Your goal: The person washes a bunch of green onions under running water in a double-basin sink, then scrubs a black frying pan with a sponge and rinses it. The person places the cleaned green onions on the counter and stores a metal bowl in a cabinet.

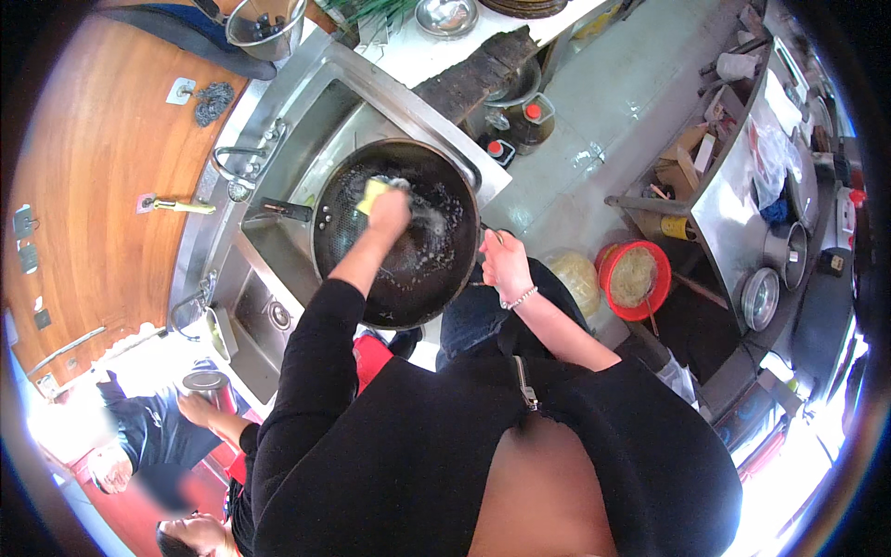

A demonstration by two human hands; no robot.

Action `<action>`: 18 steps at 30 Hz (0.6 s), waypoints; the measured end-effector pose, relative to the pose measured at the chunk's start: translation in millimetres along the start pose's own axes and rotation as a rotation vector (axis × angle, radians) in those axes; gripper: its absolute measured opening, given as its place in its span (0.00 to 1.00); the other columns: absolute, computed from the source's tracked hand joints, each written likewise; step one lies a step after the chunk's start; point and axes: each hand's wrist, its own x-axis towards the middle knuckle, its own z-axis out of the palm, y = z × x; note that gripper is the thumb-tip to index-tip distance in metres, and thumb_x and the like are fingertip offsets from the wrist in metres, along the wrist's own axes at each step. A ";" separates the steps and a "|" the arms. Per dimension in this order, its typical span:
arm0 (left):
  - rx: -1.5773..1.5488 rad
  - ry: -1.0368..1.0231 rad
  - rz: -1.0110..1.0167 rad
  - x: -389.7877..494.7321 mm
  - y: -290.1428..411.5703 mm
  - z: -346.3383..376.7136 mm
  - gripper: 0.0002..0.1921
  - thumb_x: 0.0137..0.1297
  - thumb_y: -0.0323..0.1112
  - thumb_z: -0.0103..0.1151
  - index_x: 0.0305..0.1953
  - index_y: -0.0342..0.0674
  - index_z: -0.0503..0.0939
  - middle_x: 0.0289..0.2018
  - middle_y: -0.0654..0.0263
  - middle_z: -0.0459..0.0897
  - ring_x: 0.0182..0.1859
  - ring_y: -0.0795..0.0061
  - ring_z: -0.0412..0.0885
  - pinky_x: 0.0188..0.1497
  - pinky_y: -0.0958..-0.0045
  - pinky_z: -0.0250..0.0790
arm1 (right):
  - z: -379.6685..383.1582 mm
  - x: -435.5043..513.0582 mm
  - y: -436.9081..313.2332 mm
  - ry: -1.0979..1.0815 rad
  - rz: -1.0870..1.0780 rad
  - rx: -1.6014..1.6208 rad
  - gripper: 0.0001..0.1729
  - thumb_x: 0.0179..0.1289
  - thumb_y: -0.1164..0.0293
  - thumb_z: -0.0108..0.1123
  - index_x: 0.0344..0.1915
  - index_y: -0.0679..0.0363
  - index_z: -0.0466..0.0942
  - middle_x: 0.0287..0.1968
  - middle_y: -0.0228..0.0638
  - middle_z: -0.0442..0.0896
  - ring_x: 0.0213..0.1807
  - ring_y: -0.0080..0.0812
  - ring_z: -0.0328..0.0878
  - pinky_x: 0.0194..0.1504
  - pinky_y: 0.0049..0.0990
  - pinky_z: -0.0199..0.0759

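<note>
A large dark wok (424,271) lies tilted over the edge of a stainless steel sink (334,157). White suds and water drops spread across its inside. My left hand (390,210) presses a yellow sponge (371,195) onto the wok's inner surface, and the fingers partly hide the sponge. On the right side, my right hand (505,261) grips the wok's small loop handle (491,232) at the rim. The wok's long black handle (282,208) points left across the sink towards the taps.
Curved taps (243,157) rise along the wall side. A second basin (268,313) adjoins nearer me. At right, a red bucket (604,285) and red-capped jugs (532,125) stand on the floor beside a steel counter (724,188). Two other people are at lower left; one holds a metal can (211,388).
</note>
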 end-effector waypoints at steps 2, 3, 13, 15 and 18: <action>0.017 -0.081 0.223 2.2 -4.3 1.0 0.06 0.47 0.28 0.51 0.25 0.34 0.78 0.28 0.49 0.80 0.32 0.54 0.80 0.35 0.59 0.72 | 1.4 -1.7 -1.8 -0.001 0.021 0.010 0.16 0.66 0.62 0.45 0.24 0.59 0.63 0.11 0.21 0.54 0.08 0.15 0.48 0.08 0.18 0.42; 0.036 -0.011 0.156 4.1 -5.9 1.9 0.06 0.47 0.28 0.51 0.25 0.34 0.78 0.27 0.50 0.80 0.31 0.54 0.80 0.35 0.59 0.72 | 2.5 -1.7 -2.5 0.012 0.000 -0.004 0.16 0.66 0.62 0.45 0.24 0.59 0.64 0.11 0.21 0.55 0.08 0.15 0.49 0.08 0.19 0.43; -0.479 0.088 0.202 -50.8 39.0 27.1 0.07 0.51 0.36 0.57 0.28 0.39 0.77 0.29 0.53 0.78 0.35 0.52 0.77 0.40 0.60 0.69 | -1.5 4.7 -4.0 -0.016 0.035 0.007 0.16 0.66 0.62 0.45 0.24 0.58 0.63 0.11 0.20 0.53 0.08 0.15 0.47 0.08 0.19 0.40; -0.347 0.347 0.042 -58.7 21.4 32.3 0.10 0.50 0.39 0.61 0.27 0.40 0.77 0.33 0.53 0.76 0.35 0.52 0.75 0.40 0.61 0.69 | -5.6 10.3 -5.5 -0.040 0.022 -0.002 0.16 0.66 0.62 0.45 0.23 0.59 0.63 0.11 0.20 0.54 0.08 0.16 0.49 0.08 0.20 0.42; -0.195 0.478 -0.546 -58.9 -16.3 35.9 0.31 0.37 0.48 0.70 0.39 0.32 0.71 0.38 0.52 0.72 0.40 0.52 0.71 0.45 0.60 0.66 | -8.1 13.7 -5.6 -0.065 0.033 -0.003 0.16 0.66 0.62 0.44 0.23 0.59 0.63 0.11 0.20 0.52 0.08 0.15 0.48 0.08 0.19 0.40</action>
